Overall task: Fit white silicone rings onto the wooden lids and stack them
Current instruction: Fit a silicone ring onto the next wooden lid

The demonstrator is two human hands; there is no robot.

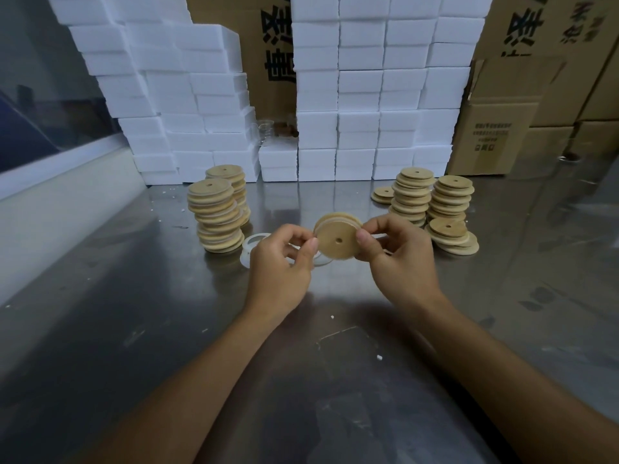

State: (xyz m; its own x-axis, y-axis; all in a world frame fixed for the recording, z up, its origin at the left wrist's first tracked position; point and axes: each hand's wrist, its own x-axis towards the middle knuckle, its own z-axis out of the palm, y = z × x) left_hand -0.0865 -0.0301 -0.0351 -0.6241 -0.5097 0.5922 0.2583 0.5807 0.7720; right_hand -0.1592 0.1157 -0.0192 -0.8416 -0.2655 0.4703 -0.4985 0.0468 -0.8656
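A: Take the held lid as the reference. What is nearest the camera?

B: Two bare forearms coming up over the steel table. The left hand pinches the lid's left edge with thumb and curled fingers; the right hand pinches its right edge the same way. The lid is held up on edge above the table, its flat face and centre hole towards the camera.

A: Is a ring on it?

B: A pale band shows round its back rim, so I judge a ring is seated or nearly so; I cannot tell whether it is fully in its groove.

A: And loose rings?

B: The white silicone rings lie on the table just left of and below the lid, partly behind the left hand.

A: How will these handle?

B: I would expect the lid to be light, stiff and smooth, best held by opposite edges as now. The rings look soft and stretchy, likely grippy, best rolled on with thumbs round the rim.

A: Further off?

B: Left of the lid and behind it, the left lid stacks; right of it, the right lid stacks, which lean unevenly. Beyond both stand white foam boxes and cardboard cartons.
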